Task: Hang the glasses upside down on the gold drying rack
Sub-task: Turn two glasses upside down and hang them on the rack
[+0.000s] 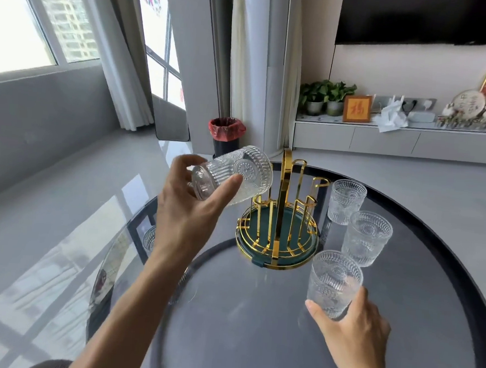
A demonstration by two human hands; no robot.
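The gold drying rack (280, 215) with a green base stands in the middle of the round glass table (397, 338); no glass hangs on its prongs. My left hand (188, 208) holds a patterned glass (236, 174) tipped on its side, mouth toward the rack, just above and left of the prongs. My right hand (352, 323) grips the base of the nearest upright glass (334, 282), which is at the table surface. Two more glasses (366, 238) (345, 201) stand upright to the right of the rack.
Another glass (149, 239) shows partly behind my left wrist near the table's left edge. A bin with a red bag (226, 134) stands on the floor beyond the table. A low cabinet with plants (325, 96) runs along the far wall.
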